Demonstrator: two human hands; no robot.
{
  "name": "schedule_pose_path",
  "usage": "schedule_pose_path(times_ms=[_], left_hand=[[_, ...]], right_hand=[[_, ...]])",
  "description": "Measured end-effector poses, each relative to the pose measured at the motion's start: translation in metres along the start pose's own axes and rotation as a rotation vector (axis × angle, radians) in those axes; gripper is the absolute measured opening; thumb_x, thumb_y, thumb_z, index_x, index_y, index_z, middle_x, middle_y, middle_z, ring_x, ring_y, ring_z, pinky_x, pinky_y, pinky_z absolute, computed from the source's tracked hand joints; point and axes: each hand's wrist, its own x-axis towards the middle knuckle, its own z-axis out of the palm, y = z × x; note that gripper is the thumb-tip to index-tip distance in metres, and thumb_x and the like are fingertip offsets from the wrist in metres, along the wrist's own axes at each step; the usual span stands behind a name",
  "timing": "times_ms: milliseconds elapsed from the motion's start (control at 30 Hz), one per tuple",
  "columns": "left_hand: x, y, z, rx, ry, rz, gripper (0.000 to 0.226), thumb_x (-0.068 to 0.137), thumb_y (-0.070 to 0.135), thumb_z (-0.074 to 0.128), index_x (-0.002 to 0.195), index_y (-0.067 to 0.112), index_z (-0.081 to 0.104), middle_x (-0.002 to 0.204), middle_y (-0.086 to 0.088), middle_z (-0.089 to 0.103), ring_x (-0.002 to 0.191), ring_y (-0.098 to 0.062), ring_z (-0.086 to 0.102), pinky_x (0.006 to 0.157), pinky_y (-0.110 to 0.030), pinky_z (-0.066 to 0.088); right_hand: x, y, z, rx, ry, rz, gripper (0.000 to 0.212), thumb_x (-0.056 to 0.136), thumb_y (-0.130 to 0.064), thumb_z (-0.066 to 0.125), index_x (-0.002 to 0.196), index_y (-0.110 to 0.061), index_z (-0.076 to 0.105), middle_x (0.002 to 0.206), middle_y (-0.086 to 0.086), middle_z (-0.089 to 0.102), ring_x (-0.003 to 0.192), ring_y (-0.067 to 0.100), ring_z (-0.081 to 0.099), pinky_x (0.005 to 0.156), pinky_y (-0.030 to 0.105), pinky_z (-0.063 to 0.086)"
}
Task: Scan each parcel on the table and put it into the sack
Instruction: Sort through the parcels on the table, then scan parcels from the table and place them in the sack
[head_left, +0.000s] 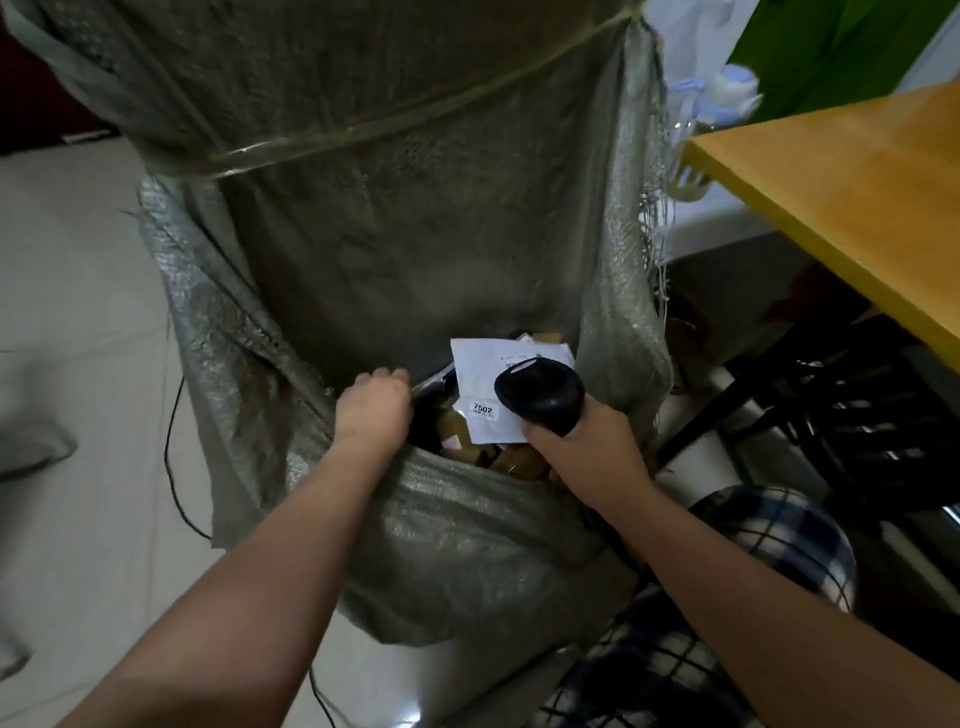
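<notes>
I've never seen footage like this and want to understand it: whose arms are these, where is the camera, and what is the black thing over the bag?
There is no machine here. A person works with bare hands, and the single picture comes from a camera worn on their head, looking down. The right hand grips a black handheld barcode scanner. The left hand reaches over the mouth of the big grey-green woven sack; I cannot tell whether it grips anything. Inside the sack lie a flat white parcel with a label reading 7502 and brown cardboard boxes. On the right is a corner of the yellow wooden table.
</notes>
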Motion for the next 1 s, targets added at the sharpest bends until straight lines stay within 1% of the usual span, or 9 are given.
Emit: schedule_pose_path(times_ms=[100,267,367,467,567,667,833,900,1000], left_hand=[[-0.002,0.016,-0.004,-0.040,0.067,0.064,0.026,0.097,0.031,0.048,0.113,0.011,0.053,0.114,-0.011,0.058,0.107,-0.031,0.053,0.079,-0.037,0.045],[-0.019,0.064,-0.039,-0.113,0.188,0.259,0.029,0.097,0.032,0.046,0.117,0.014,0.056,0.114,-0.007,0.058,0.108,-0.027,0.052,0.081,-0.036,0.043],[-0.033,0.102,-0.058,-0.206,0.264,0.381,0.029,0.097,0.032,0.047,0.116,0.013,0.059,0.111,-0.007,0.060,0.105,-0.027,0.054,0.081,-0.037,0.043],[-0.047,0.150,-0.077,-0.309,0.297,0.520,0.027,0.095,0.029,0.051,0.112,0.011,0.061,0.107,-0.010,0.061,0.102,-0.031,0.054,0.081,-0.038,0.041],[-0.059,0.204,-0.094,-0.411,0.285,0.655,0.026,0.095,0.028,0.053,0.114,0.012,0.061,0.108,-0.009,0.060,0.104,-0.030,0.053,0.086,-0.039,0.041],[-0.074,0.261,-0.108,-0.543,0.260,0.766,0.028,0.095,0.030,0.053,0.119,0.016,0.059,0.114,-0.002,0.057,0.110,-0.022,0.050,0.090,-0.034,0.042],[-0.099,0.346,-0.127,-0.589,0.276,0.962,0.035,0.097,0.034,0.051,0.128,0.018,0.052,0.124,-0.001,0.050,0.116,-0.020,0.045,0.092,-0.032,0.040],[-0.103,0.377,-0.135,-0.596,0.316,1.021,0.037,0.096,0.033,0.052,0.130,0.017,0.050,0.128,-0.003,0.046,0.118,-0.023,0.044,0.093,-0.034,0.040],[-0.098,0.423,-0.149,-0.559,0.364,1.059,0.049,0.093,0.037,0.055,0.135,0.014,0.045,0.142,-0.009,0.035,0.129,-0.029,0.035,0.103,-0.039,0.035]], right_hand=[[-0.004,0.007,-0.008,0.058,0.037,0.042,0.022,0.083,-0.030,0.072,0.078,-0.011,0.062,0.064,0.006,0.064,0.063,0.018,0.064,0.057,0.028,0.047],[-0.020,0.020,-0.037,0.195,0.219,0.097,0.023,0.082,-0.031,0.073,0.074,-0.012,0.062,0.055,0.000,0.061,0.055,0.013,0.062,0.057,0.029,0.047],[-0.039,0.020,-0.067,0.258,0.312,0.065,0.018,0.081,-0.028,0.075,0.075,-0.017,0.062,0.061,0.004,0.064,0.061,0.021,0.065,0.058,0.033,0.052],[-0.057,0.025,-0.112,0.252,0.451,0.038,0.025,0.074,-0.036,0.077,0.086,-0.017,0.066,0.070,0.003,0.068,0.069,0.025,0.067,0.066,0.038,0.056],[-0.080,0.034,-0.169,0.235,0.609,0.022,0.026,0.076,-0.031,0.077,0.093,-0.012,0.068,0.074,0.007,0.069,0.072,0.021,0.068,0.066,0.032,0.054],[-0.114,0.044,-0.223,0.225,0.741,0.005,0.014,0.083,-0.019,0.073,0.075,-0.012,0.064,0.055,0.004,0.062,0.049,0.013,0.061,0.052,0.024,0.047],[-0.162,0.068,-0.288,0.246,0.954,0.059,0.031,0.083,-0.020,0.071,0.055,-0.015,0.060,0.046,0.003,0.059,0.049,0.022,0.062,0.057,0.032,0.046],[-0.172,0.074,-0.305,0.280,1.004,0.067,0.023,0.085,-0.019,0.070,0.063,-0.016,0.062,0.052,0.008,0.060,0.053,0.030,0.062,0.058,0.036,0.048],[-0.176,0.081,-0.316,0.463,1.017,0.102,0.012,0.088,-0.015,0.066,0.077,-0.019,0.062,0.057,0.013,0.056,0.046,0.026,0.055,0.050,0.034,0.046]])
